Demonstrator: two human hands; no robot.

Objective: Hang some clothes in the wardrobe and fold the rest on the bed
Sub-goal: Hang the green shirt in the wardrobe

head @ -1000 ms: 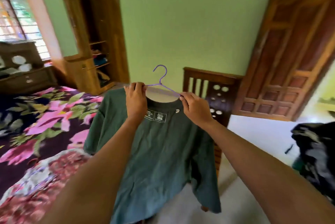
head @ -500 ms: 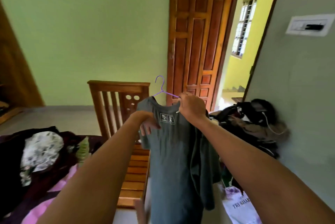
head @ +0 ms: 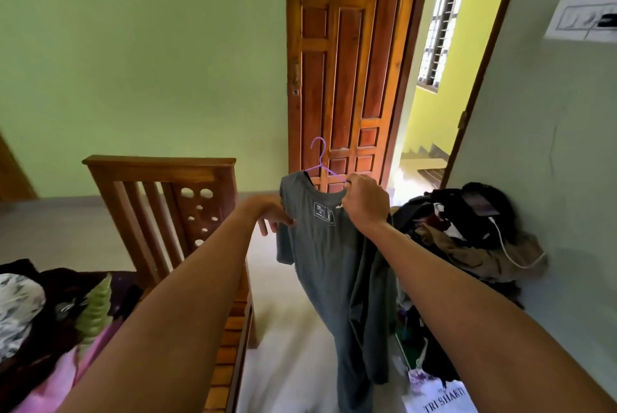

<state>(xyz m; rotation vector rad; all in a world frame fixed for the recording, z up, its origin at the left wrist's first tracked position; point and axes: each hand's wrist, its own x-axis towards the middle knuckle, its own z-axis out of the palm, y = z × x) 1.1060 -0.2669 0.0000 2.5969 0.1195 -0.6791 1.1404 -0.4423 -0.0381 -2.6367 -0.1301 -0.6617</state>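
A dark green T-shirt hangs on a purple wire hanger held up in front of me. My right hand grips the hanger's right arm together with the shirt's collar. My left hand is at the shirt's left shoulder and sleeve, its fingers pointing down and touching the fabric. The hanger's left end sits inside the shirt's left shoulder. The shirt's right side droops in folds below my right wrist. The wardrobe is out of view.
The bed with a floral cover and loose clothes lies at lower left, its wooden footboard beside my left arm. A pile of clothes lies against the right wall above a white bag. A wooden door stands open ahead.
My view swung right from the wardrobe and bed to the door. My left hand left the hanger's arm and dropped to the shirt's left shoulder. The shirt now hangs narrower.
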